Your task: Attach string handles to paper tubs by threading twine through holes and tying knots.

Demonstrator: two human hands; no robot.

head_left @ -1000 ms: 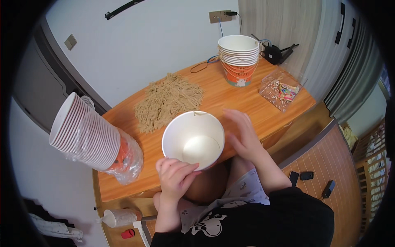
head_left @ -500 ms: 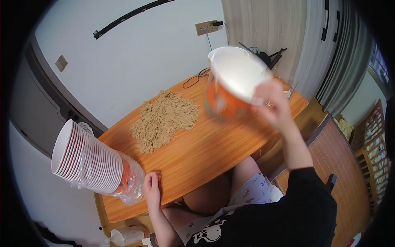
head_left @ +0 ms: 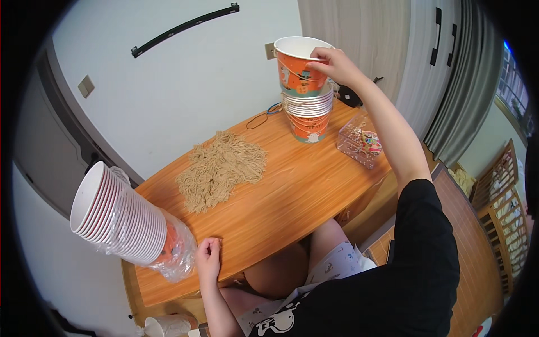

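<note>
A white-lined orange paper bucket is pinched at its rim by the right hand, upright above the stack of nested orange paper buckets. Well apart, at the stack's near left, the left hand is loosely curled; whether anything is held cannot be told.

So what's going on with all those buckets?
A person's right hand grips an orange paper bucket by its white rim, at the top of a stack of orange paper buckets. The left hand is at the near edge of the brown wooden table, beside a plastic-wrapped stack of white-rimmed buckets. A tan string heap lies there.
</note>
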